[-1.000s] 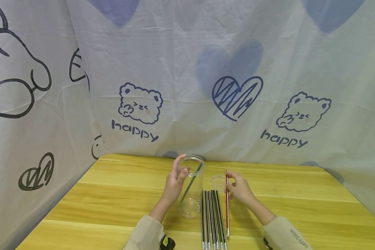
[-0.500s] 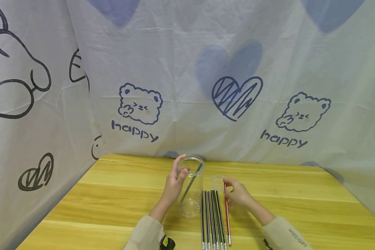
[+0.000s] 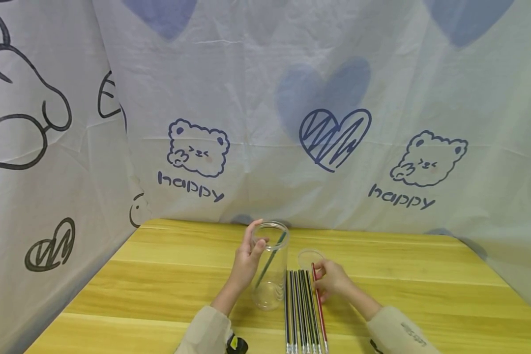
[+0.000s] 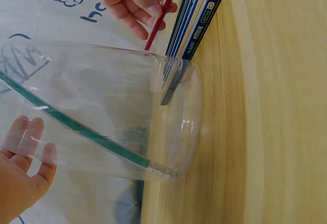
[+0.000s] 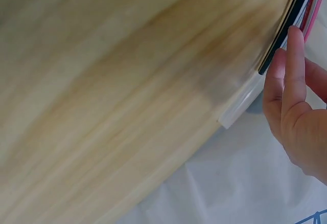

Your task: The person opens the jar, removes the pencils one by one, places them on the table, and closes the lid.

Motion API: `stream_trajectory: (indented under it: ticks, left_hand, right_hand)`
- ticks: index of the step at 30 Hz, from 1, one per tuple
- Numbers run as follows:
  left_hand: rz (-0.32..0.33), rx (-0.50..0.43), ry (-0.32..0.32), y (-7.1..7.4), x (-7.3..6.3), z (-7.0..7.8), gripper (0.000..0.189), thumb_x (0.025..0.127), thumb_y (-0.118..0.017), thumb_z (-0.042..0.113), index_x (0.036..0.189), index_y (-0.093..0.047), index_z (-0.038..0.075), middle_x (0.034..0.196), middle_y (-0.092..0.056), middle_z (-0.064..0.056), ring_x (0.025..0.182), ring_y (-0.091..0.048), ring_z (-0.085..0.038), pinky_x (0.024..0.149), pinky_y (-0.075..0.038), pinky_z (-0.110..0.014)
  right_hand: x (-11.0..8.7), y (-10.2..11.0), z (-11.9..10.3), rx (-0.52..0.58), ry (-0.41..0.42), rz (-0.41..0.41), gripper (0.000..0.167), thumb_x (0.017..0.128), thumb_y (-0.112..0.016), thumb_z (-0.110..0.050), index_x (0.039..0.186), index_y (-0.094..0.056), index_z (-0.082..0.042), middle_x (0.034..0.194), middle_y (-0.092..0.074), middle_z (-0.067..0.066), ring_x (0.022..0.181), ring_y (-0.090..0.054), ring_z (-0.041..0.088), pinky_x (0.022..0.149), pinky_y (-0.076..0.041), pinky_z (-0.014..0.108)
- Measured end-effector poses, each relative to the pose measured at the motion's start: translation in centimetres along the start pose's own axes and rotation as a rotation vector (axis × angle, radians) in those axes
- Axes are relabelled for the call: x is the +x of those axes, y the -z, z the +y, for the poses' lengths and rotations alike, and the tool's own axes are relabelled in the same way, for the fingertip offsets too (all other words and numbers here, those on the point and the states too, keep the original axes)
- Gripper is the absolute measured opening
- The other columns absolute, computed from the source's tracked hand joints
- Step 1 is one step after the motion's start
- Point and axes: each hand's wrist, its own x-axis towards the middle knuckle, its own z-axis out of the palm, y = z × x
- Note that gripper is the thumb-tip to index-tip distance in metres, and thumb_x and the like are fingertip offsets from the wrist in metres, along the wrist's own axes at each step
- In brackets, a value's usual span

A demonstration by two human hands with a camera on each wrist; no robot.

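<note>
A clear plastic jar (image 3: pixel 276 291) stands upright on the table, its mouth uncovered. My left hand (image 3: pixel 246 263) holds it near the rim, thumb and fingers curled round the wall. One green pencil (image 4: pixel 76 125) leans inside, its eraser end at the bottom. To the right of the jar, my right hand (image 3: pixel 333 279) pinches a red pencil (image 3: pixel 320 309) near its far end. The red pencil lies along a row of dark striped pencils (image 3: pixel 302 309). In the right wrist view, part of the right hand (image 5: pixel 305 127) is cut off by the frame edge.
A round clear lid (image 3: pixel 306 258) lies behind the pencils, partly hidden by the right hand. The yellow wood-grain table (image 3: pixel 159 290) ends at a white printed cloth (image 3: pixel 265 123) hanging behind and on the left.
My right hand has drawn the red pencil nearer to me and leftward, closer to the dark pencils. The left hand and jar have stayed put.
</note>
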Motion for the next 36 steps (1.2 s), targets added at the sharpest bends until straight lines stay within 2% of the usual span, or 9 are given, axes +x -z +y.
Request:
stream_trajectory:
  ticks: [4, 8, 15, 21, 25, 32, 36]
  left_hand:
    - [-0.002, 0.004, 0.001, -0.02, -0.01, 0.02, 0.054, 0.091, -0.040, 0.046, 0.135, -0.032, 0.015, 0.102, -0.058, -0.023, 0.094, -0.054, -0.038, 0.077, -0.044, -0.045]
    - [-0.008, 0.000, 0.004, -0.05, 0.03, 0.09, 0.052, 0.092, -0.040, 0.045, 0.135, -0.032, 0.017, 0.102, -0.058, -0.023, 0.094, -0.054, -0.038, 0.077, -0.044, -0.048]
    - [-0.004, 0.003, 0.006, -0.06, 0.09, 0.08, 0.052, 0.091, -0.041, 0.044, 0.135, -0.033, 0.017, 0.101, -0.058, -0.022, 0.094, -0.054, -0.036, 0.077, -0.044, -0.043]
    - [-0.004, -0.003, 0.005, -0.06, 0.10, 0.13, 0.051, 0.092, -0.041, 0.043, 0.135, -0.032, 0.016, 0.101, -0.058, -0.023, 0.094, -0.053, -0.040, 0.077, -0.044, -0.045]
    - [-0.005, -0.009, 0.008, -0.05, 0.05, 0.15, 0.053, 0.091, -0.041, 0.044, 0.135, -0.032, 0.016, 0.102, -0.058, -0.024, 0.094, -0.053, -0.042, 0.077, -0.045, -0.044]
    - [-0.003, -0.015, 0.016, -0.05, -0.04, 0.24, 0.056, 0.091, -0.040, 0.048, 0.135, -0.031, 0.015, 0.103, -0.057, -0.024, 0.093, -0.054, -0.037, 0.077, -0.043, -0.052]
    - [-0.003, -0.011, 0.024, -0.01, -0.07, 0.22, 0.058, 0.090, -0.039, 0.051, 0.135, -0.031, 0.016, 0.103, -0.057, -0.023, 0.092, -0.054, -0.036, 0.076, -0.043, -0.052]
  right_hand:
    - [-0.07, -0.21, 0.09, 0.005, -0.034, -0.003, 0.033, 0.070, -0.059, 0.020, 0.099, -0.047, 0.012, 0.074, -0.049, 0.014, 0.046, -0.052, 0.019, 0.041, -0.048, 0.032]
    - [-0.15, -0.27, 0.15, 0.010, -0.051, -0.003, 0.033, 0.069, -0.060, 0.020, 0.098, -0.047, 0.012, 0.073, -0.049, 0.014, 0.046, -0.052, 0.019, 0.041, -0.049, 0.032]
    - [-0.20, -0.31, 0.02, -0.012, -0.067, -0.031, 0.032, 0.069, -0.060, 0.019, 0.097, -0.048, 0.012, 0.070, -0.052, 0.014, 0.048, -0.054, 0.019, 0.043, -0.049, 0.031]
    - [-0.29, -0.36, -0.01, -0.035, -0.087, -0.043, 0.030, 0.070, -0.060, 0.018, 0.097, -0.047, 0.012, 0.070, -0.050, 0.013, 0.049, -0.054, 0.019, 0.044, -0.050, 0.031]
    - [-0.22, -0.42, 0.02, -0.043, -0.095, -0.028, 0.031, 0.070, -0.061, 0.018, 0.098, -0.048, 0.013, 0.070, -0.051, 0.013, 0.048, -0.054, 0.019, 0.044, -0.049, 0.030]
    - [-0.01, -0.54, 0.36, -0.033, -0.078, -0.021, 0.031, 0.070, -0.062, 0.017, 0.099, -0.050, 0.017, 0.068, -0.052, 0.013, 0.046, -0.054, 0.017, 0.043, -0.049, 0.030]
    - [0.05, -0.60, 0.44, -0.032, -0.069, -0.019, 0.030, 0.069, -0.062, 0.018, 0.097, -0.051, 0.019, 0.067, -0.052, 0.013, 0.045, -0.054, 0.017, 0.043, -0.049, 0.030]
